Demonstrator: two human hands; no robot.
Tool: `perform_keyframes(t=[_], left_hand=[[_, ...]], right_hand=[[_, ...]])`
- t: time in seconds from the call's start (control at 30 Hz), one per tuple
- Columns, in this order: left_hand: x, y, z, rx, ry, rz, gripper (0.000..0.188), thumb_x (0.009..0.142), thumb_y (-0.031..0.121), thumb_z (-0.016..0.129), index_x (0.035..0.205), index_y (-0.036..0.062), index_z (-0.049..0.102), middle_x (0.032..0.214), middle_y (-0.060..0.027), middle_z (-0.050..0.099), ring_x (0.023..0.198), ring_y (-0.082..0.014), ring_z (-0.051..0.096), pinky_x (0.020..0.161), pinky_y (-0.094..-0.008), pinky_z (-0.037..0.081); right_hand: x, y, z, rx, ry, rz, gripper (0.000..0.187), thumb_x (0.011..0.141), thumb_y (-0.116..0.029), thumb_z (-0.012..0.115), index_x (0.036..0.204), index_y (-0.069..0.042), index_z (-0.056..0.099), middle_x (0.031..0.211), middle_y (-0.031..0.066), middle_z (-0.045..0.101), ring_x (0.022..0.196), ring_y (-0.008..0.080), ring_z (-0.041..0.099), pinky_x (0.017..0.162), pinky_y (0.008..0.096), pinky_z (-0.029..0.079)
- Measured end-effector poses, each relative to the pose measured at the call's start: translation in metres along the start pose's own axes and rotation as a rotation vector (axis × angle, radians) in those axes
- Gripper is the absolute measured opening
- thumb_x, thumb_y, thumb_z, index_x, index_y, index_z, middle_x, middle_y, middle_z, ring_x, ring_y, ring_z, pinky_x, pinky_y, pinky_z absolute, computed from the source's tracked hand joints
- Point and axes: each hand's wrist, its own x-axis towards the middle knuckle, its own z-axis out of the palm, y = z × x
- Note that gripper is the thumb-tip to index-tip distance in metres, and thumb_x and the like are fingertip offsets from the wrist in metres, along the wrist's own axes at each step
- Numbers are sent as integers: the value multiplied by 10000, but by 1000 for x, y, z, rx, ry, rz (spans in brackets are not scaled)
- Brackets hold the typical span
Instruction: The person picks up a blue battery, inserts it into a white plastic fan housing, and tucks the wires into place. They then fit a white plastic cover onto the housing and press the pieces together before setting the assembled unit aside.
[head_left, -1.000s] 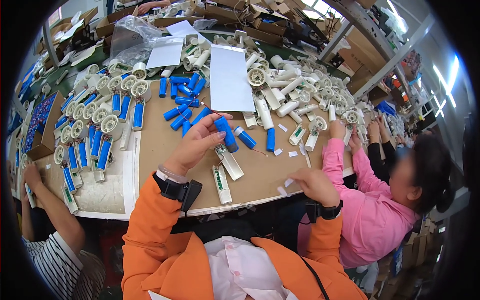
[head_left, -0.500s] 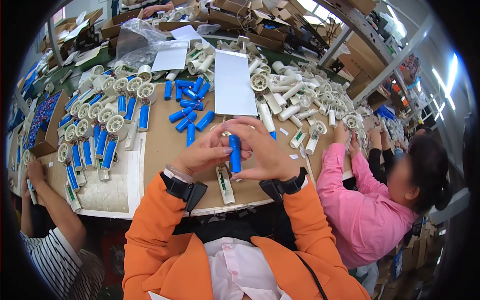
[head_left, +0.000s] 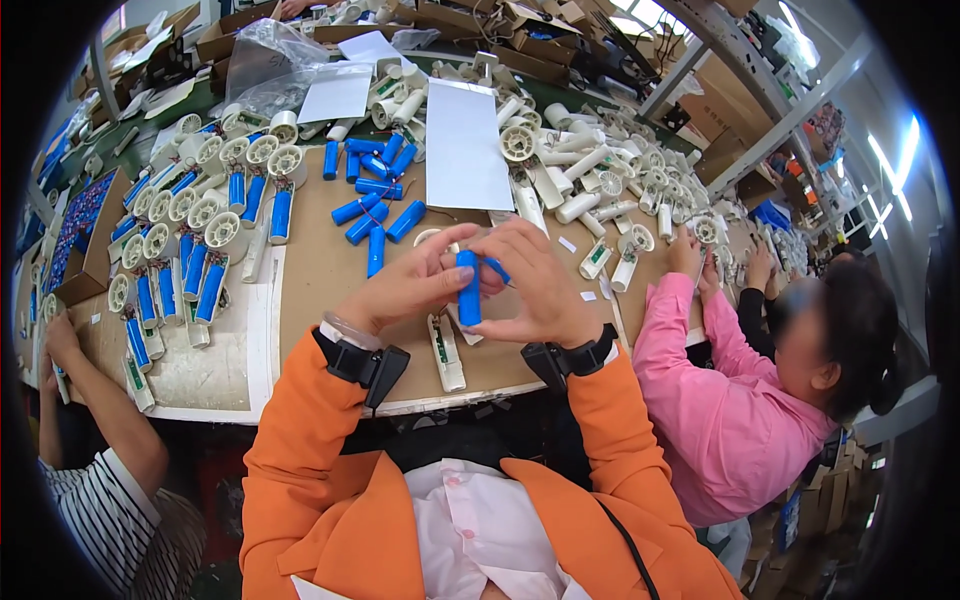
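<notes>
A blue cylindrical battery [head_left: 468,292] stands roughly upright between my two hands, above the near part of the brown work surface. My left hand [head_left: 415,285] pinches it with the thumb across its side. Fingers of my right hand [head_left: 540,290] curl at its upper end, and the right thumb touches near its lower end. A short blue strip, perhaps a wire or sleeve, shows by the right fingers. Below my hands lies a white plastic housing [head_left: 446,365] with a green circuit board. Several loose blue batteries [head_left: 377,188] lie beyond my left hand.
White housings with blue batteries [head_left: 207,290] spread over the left side. White plastic parts [head_left: 585,170] pile up at the back right, beside a white sheet [head_left: 466,150]. A person in pink [head_left: 730,400] works at right; another person's arm [head_left: 110,400] reaches in at left.
My right fingers have closed in around the battery's top, and a blue strip now shows beside them. The whole view has shifted slightly.
</notes>
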Motion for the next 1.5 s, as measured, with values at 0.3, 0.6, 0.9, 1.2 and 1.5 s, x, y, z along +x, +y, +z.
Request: perform_keyframes(t=[0.3,0.6,0.9,1.2,1.5], left_hand=[[1,-5,-13,1463,370,478,779,784,328,779,1429,72,425,1414,-187,459,1325,-365,416,1048,-435,383],[-3,-19,-22,1511,258,229,934,676,394,831,1450,92,406,1498,-211,341,1388,-423,300,1119,-500,297],[-3,-20,-30,1351,153,164,824,748,63,764,1473,75,372,1534,-187,288,1395,-394,312,1124,-406,349],[-2,-17,-28,1306,87,177,763,765,-68,667,1460,83,392,1518,-173,303,1370,-371,370,1091,-394,393],[0,-16,-32,1237,70,206,700,713,-143,541,1370,92,493,1479,-182,355,1367,-392,364,1089,-404,386]], right_hand=[[-55,24,14,611,-244,401,748,641,-255,870,1279,-36,548,1113,57,599,995,175,587,893,301,461],[-59,35,34,607,-319,401,774,634,-260,885,1297,-53,545,1101,49,598,972,166,583,838,297,464],[-40,38,30,585,-373,357,762,641,-258,888,1291,-50,548,1120,57,574,979,179,571,871,311,473],[-32,39,27,492,-416,251,737,655,-288,878,1276,-48,561,1115,88,570,994,231,577,885,330,480],[-22,32,19,270,-500,176,734,667,-343,856,1271,-50,559,1100,115,569,1012,279,589,889,357,492]])
